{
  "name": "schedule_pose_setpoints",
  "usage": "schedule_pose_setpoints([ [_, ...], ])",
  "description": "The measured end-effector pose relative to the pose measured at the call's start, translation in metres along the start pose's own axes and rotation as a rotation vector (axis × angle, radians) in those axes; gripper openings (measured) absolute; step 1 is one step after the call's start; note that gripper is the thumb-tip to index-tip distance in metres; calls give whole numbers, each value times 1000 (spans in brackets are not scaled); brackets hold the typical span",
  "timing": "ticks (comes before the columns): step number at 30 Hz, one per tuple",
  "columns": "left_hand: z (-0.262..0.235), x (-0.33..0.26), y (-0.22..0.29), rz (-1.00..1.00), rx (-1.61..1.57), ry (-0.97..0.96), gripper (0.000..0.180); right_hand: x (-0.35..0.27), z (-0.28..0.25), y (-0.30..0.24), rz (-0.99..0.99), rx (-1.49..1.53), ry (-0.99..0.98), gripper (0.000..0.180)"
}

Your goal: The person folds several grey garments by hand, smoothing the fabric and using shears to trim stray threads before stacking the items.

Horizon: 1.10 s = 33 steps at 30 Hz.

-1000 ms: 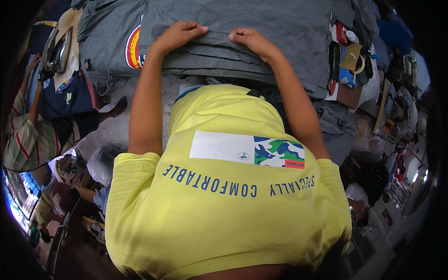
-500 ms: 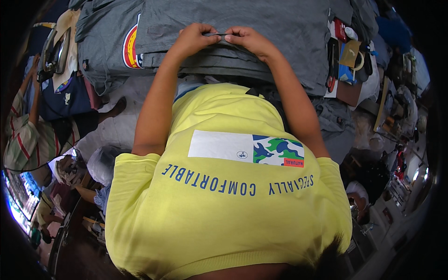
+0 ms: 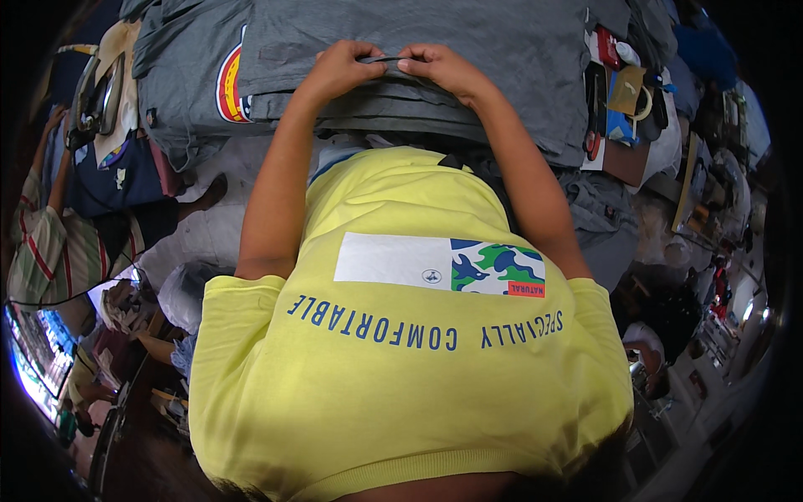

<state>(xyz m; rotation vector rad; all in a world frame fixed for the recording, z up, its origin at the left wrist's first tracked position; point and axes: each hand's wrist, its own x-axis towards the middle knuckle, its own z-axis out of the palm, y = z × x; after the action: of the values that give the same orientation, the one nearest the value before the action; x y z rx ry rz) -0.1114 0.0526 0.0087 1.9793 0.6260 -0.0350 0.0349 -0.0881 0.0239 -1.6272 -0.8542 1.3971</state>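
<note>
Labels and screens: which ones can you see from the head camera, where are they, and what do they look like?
Round patch: on the folded grey shirt, upper left; curved red, yellow and white bands.
Shirt panel: on the yellow shirt, middle; a rectangle, white on one side, blue, green and white blotches on the other, small red tag at its corner.
Screen: far left edge; glowing blue and white.
Tan tag: upper right, among small items; flat card shape.
</note>
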Motion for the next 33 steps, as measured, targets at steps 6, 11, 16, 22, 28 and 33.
schedule_pose_setpoints([
  [6, 2, 3, -5, 45, -16, -4, 24, -3, -3, 4, -59, -97, -17, 21],
  [11, 1, 3, -3, -23, -94, -54, 20, -39, -8, 27, -392, -587, 195, 29],
  [16, 3, 5, 5, -43, -177, -5, 39, -114, -56, 62, -293, -805, 503, 26],
  [22, 11, 13, 2, -145, -59, 147, 42, -177, -86, 88, -56, -490, 861, 16],
  [28, 14, 16, 7, -165, -25, 185, 43, -178, -94, 100, -21, -262, 963, 19],
  [33, 15, 18, 3, -194, 89, 201, 42, -176, -96, 99, 29, -256, 972, 21],
])
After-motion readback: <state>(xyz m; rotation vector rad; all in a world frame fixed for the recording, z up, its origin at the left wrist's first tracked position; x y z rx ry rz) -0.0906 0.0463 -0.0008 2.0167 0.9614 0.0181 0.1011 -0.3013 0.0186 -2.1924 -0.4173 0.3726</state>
